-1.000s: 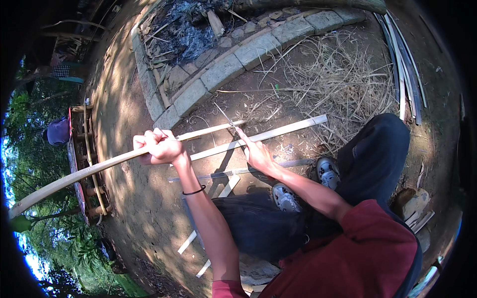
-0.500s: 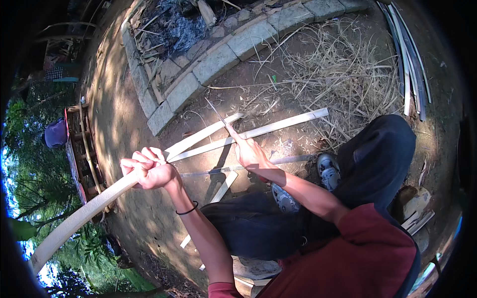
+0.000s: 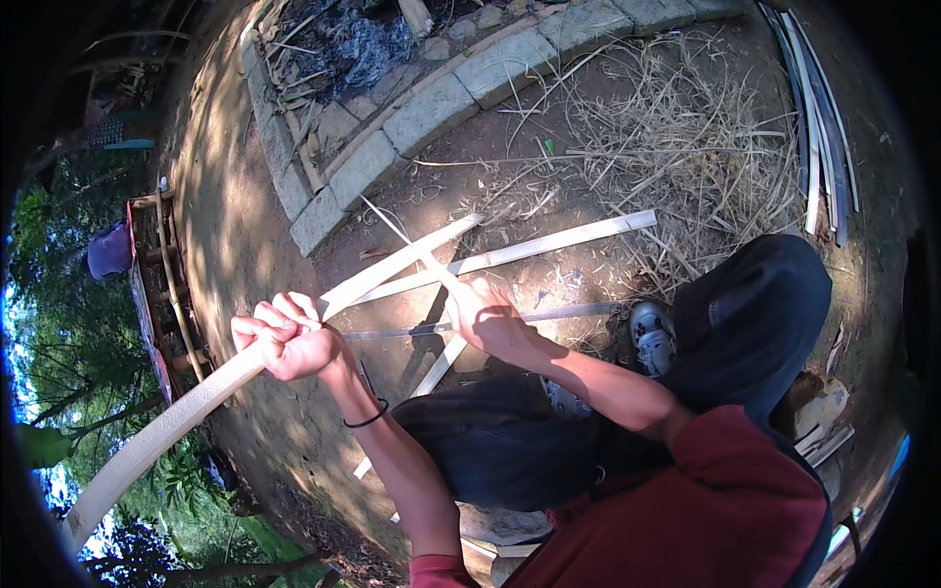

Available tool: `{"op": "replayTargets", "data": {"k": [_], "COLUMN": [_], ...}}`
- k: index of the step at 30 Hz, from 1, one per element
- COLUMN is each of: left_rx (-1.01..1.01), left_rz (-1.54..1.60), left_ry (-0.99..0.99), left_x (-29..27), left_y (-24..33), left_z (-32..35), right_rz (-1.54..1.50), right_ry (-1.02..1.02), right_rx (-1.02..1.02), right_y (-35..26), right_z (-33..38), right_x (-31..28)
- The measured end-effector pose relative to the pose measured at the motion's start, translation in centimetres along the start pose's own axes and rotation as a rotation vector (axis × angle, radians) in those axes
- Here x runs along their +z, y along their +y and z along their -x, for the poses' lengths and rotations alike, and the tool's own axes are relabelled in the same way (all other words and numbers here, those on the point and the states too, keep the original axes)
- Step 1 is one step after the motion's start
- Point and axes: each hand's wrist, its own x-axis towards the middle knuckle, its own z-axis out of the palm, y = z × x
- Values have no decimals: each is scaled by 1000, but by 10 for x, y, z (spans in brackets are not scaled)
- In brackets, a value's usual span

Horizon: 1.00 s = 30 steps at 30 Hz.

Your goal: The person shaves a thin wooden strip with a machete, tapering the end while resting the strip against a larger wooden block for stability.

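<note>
My left hand (image 3: 287, 336) is closed around a long pale bamboo strip (image 3: 162, 446), which runs from the lower left up to a free end near the middle. In my right hand (image 3: 487, 316) is a knife with a thin, narrow blade (image 3: 387, 220), pointing up and to the left. The blade crosses the strip between my left hand and its far end; whether it cuts in I cannot tell. My fingers hide the knife's handle. Below the held strip, another pale strip (image 3: 559, 241) lies on the ground, and a dark grey strip (image 3: 578, 312) lies nearer my shoes.
Curly shavings (image 3: 686, 137) are heaped at the upper right, beside a bundle of long strips (image 3: 818, 122). A curved block border (image 3: 431, 118) surrounds ash (image 3: 363, 44) at the top. Another pale strip (image 3: 438, 367) lies near my knee. A bamboo rack (image 3: 167, 284) stands at left.
My right hand and the knife have shifted left along the strip, closer to my left hand. My left hand keeps its hold, nearly in place.
</note>
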Motion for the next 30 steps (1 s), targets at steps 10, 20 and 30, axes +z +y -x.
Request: {"op": "replayTargets", "data": {"k": [10, 20, 30], "left_rx": [-37, -48, -62], "left_rz": [11, -24, -35], "left_ry": [-29, -55, -41], "left_x": [10, 21, 39], "left_y": [4, 3, 0], "left_z": [4, 3, 4], "right_rz": [80, 24, 92], "right_ry": [41, -88, 0], "right_rx": [12, 32, -33], "right_y": [-9, -49, 24], "right_z": [6, -4, 6], "right_x": [-1, -27, 5]}}
